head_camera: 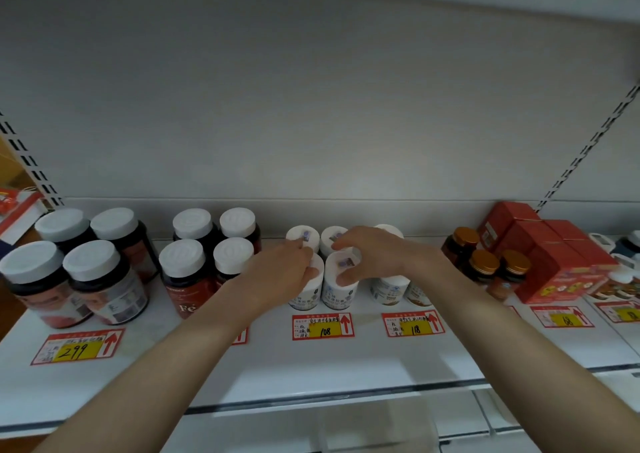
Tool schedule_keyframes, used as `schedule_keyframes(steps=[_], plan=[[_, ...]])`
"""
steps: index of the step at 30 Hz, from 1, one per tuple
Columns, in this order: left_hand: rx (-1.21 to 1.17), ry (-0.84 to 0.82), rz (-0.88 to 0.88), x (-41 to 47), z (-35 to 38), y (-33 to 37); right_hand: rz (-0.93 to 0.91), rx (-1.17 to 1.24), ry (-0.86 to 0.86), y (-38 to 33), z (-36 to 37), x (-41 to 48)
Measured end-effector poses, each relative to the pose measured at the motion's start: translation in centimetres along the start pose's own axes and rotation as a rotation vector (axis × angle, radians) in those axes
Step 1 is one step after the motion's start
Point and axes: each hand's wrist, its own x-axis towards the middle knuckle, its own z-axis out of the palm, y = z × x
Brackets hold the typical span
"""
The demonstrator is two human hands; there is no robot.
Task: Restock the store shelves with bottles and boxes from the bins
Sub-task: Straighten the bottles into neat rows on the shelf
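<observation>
Gripping two small white bottles that stand touching side by side at the middle of the white shelf (311,366), the left hand (284,269) curls round the left bottle (304,300) and the right hand (374,255) round the right bottle (341,290), whose white cap carries a purple sticker above a blue-printed label.

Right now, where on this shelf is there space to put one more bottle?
Bare: the shelf front strip, nearer than the price tags. Crowded: the small white bottles, gripped by the left hand and right hand.
</observation>
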Motion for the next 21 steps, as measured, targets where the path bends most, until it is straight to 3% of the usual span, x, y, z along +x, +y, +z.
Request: schedule_keyframes(steps=[16,21], plan=[[-0.034,0.048,0.014,-0.2,0.2,0.0,0.052,-0.055,0.004,-0.3,0.3,0.2],[-0.045,0.103,0.001,-0.4,0.2,0.0,0.031,0.049,0.114,0.7,-0.8,-0.5]])
